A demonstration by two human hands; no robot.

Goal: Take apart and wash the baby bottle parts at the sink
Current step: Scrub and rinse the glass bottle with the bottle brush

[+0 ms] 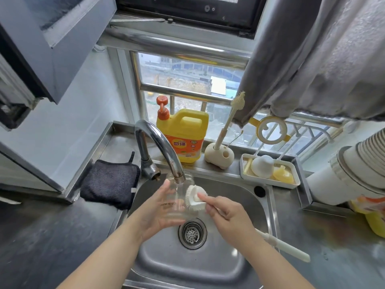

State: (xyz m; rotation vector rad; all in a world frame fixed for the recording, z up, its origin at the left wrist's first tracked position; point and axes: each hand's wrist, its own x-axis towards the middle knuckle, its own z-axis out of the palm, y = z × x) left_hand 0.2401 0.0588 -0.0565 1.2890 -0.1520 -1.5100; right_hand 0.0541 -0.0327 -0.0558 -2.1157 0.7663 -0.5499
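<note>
My left hand (158, 209) holds the clear glass bottle body (177, 197) upright over the sink (268, 205), its open mouth just under the tap spout (166, 151). In my right hand (225, 213) is a white bottle brush; its bristled head (192, 198) presses against the bottle's right side and its long handle (285, 247) sticks out behind my wrist. A white tray (295, 184) on the ledge carries a white cap (263, 166), a yellow nipple (282, 173) and a yellow ring with handles (270, 130) on the rack's pegs.
A yellow dish-soap jug (183, 134) with an orange pump stands behind the tap. Beside it is a cream brush stand (218, 156) with a thin brush. A black cloth (110, 182) lies left of the sink. The drain strainer (192, 233) sits below my hands.
</note>
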